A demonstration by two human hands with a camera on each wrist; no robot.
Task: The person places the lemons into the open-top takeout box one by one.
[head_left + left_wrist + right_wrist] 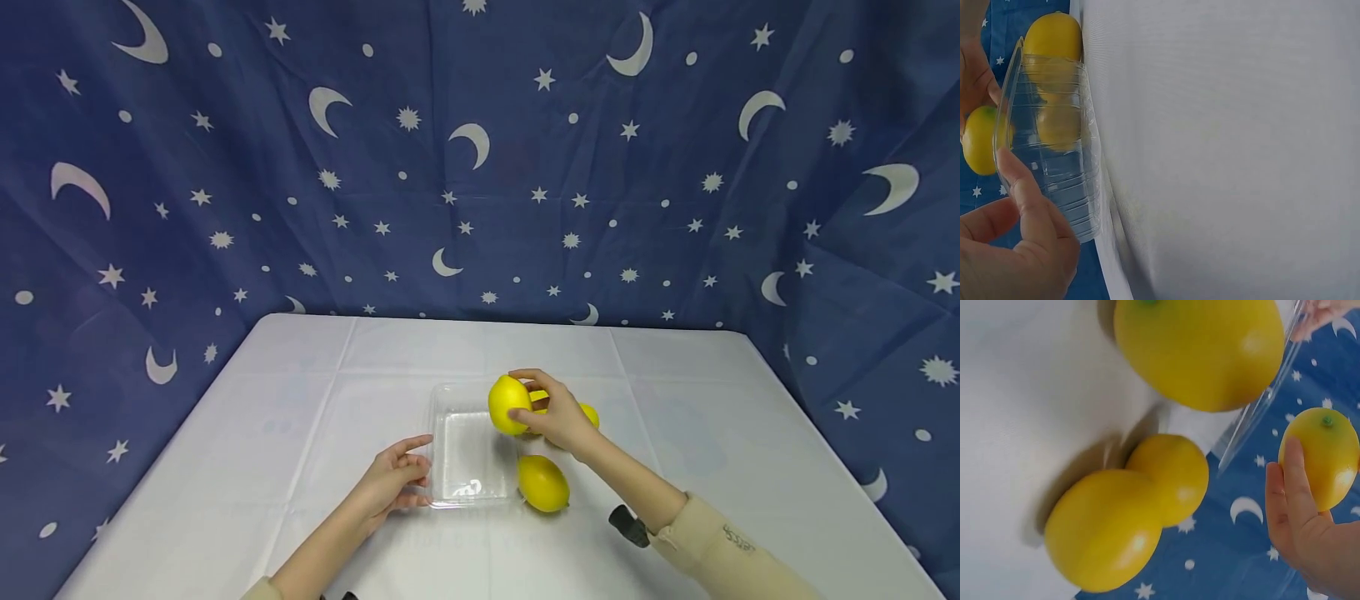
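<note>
A yellow lemon [509, 405] is pinched between thumb and fingers of my right hand [558, 417], raised over the right side of a clear plastic container [472, 454]. The container stands on the table with its inside bare. At its left wall rests my left hand [393, 483], its fingers loosely spread and touching the rim [1005, 119]. Another lemon [543, 483] lies just right of the container's front corner. Behind the right hand are further lemons [590, 414], partly hidden in the head view; the right wrist view shows a lemon [1104, 531] touching a second lemon [1169, 480].
A white cloth [360, 367] covers the table. A dark blue curtain [517, 167] with moons and stars hangs behind and at both sides. A black strap piece [628, 527] shows under the right wrist.
</note>
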